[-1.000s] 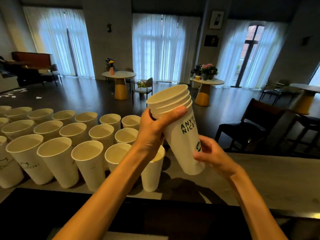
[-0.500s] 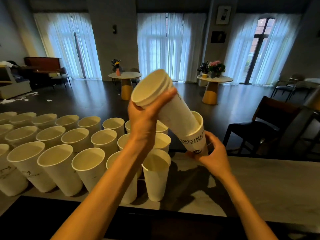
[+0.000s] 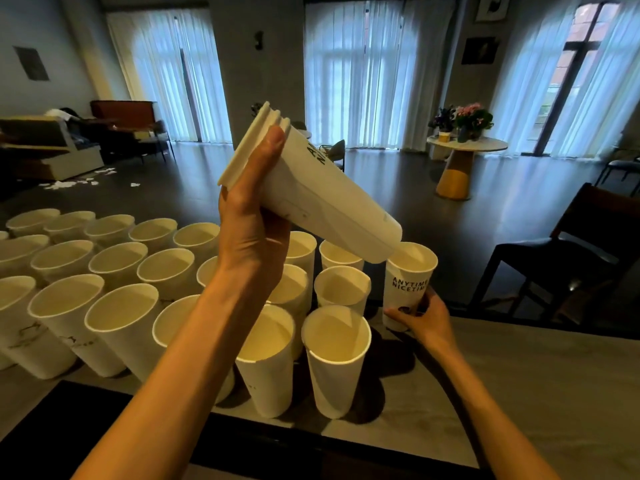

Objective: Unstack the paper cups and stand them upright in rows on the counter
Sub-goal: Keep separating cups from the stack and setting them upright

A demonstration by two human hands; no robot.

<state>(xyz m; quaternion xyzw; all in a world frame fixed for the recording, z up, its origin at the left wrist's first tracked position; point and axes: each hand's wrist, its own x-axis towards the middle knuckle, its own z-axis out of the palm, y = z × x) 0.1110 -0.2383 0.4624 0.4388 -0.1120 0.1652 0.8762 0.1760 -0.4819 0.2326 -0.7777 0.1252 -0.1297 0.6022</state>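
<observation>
Right hand (image 3: 424, 315) grips the freed cup (image 3: 408, 289) low at the counter (image 3: 519, 368) beside the rows (image 3: 145, 289), while left hand (image 3: 254, 216) clamps the tilted stack (image 3: 311, 192) above, whose base could tip that cup.

One view only, worn on the head, looking forward and down over both forearms. The desk (image 3: 519, 368) with its rows of cups (image 3: 166, 271) sits close below, filling the lower half. Above it the wide lens takes in the far room: curtained windows (image 3: 363, 71) and a round table (image 3: 464, 147), well away.
</observation>
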